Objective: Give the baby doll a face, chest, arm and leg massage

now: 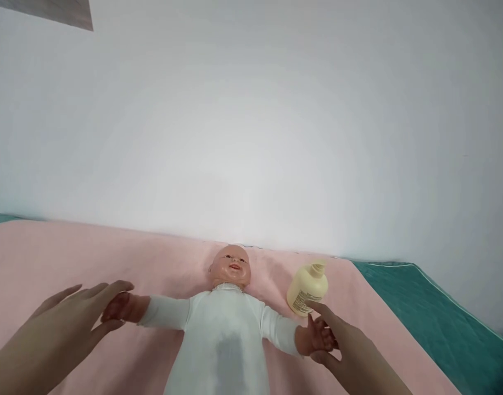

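White, soft-looking cloth wraps the doll (206,318), which lies face up right between your hands on the pink sheet (70,247), arms spread! Your left hand (78,312) curls loosely around one small hand; your right hand (352,343) cups the other, thumb and index parted. How firm either hold is, you can't tell. Steadying both arms seems the step now; any move from here probably calls for light, even fingers. Smooth, glossy head, and just beyond your right index stands a rounded cream bottle (307,288)
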Tool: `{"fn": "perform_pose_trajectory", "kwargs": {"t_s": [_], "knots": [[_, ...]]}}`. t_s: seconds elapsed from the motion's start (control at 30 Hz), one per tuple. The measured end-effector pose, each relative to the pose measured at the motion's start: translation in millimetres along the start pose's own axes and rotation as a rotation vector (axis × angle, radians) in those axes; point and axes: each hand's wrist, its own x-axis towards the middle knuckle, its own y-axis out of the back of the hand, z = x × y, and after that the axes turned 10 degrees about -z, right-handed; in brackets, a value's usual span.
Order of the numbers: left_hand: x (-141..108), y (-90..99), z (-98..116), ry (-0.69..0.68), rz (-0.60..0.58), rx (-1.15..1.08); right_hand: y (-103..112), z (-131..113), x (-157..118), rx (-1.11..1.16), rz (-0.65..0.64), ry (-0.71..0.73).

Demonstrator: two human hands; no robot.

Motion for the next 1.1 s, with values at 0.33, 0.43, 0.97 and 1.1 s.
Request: {"fn": "perform_pose_trajectory", "kwargs": {"t_s": [0.33, 0.43, 0.97, 1.1], "knots": [[6, -20.6, 110, -0.528, -0.190, -0.188, -14, -53, 3, 0.005, -0.126, 0.253], [2, -35.5, 138, -0.640, -0.267, -0.239, -28, -60, 7, -0.065, -0.216, 0.302], [-2, -66.1, 146, -0.768, -0.044, -0.175, -101, -62, 31, -0.450, -0.119, 0.559], [0, -42.3, 143, -0.775, -0.109, -0.188, -84, -64, 25, -0.445, -0.160, 0.556]]}}
